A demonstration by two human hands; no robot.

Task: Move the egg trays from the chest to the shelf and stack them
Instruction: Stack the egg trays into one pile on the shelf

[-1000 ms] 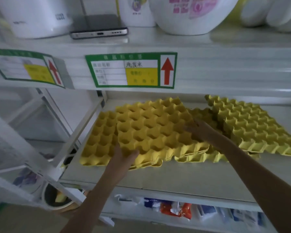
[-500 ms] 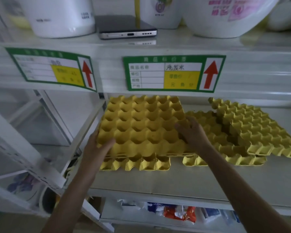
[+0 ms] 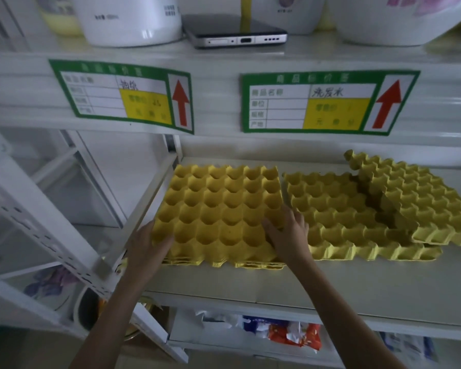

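Note:
A stack of yellow egg trays (image 3: 221, 206) lies flat at the left end of the white shelf (image 3: 357, 283), squared up over the trays beneath it. My left hand (image 3: 147, 246) grips the stack's front left corner. My right hand (image 3: 288, 235) rests on its front right corner, fingers spread over the cups. Beside the stack on the right lies a second yellow tray (image 3: 341, 217), and a third yellow tray (image 3: 421, 201) leans askew across its far right side.
The shelf above carries a phone (image 3: 234, 33), white tubs (image 3: 128, 20) and two green price labels (image 3: 322, 102). A white slanted frame post (image 3: 45, 222) stands to the left. Packaged goods (image 3: 285, 331) sit on the lower shelf.
The top tray slid left and settled square onto the tray beneath it, so the lower one no longer sticks out in front. Both hands followed it, staying on its front corners.

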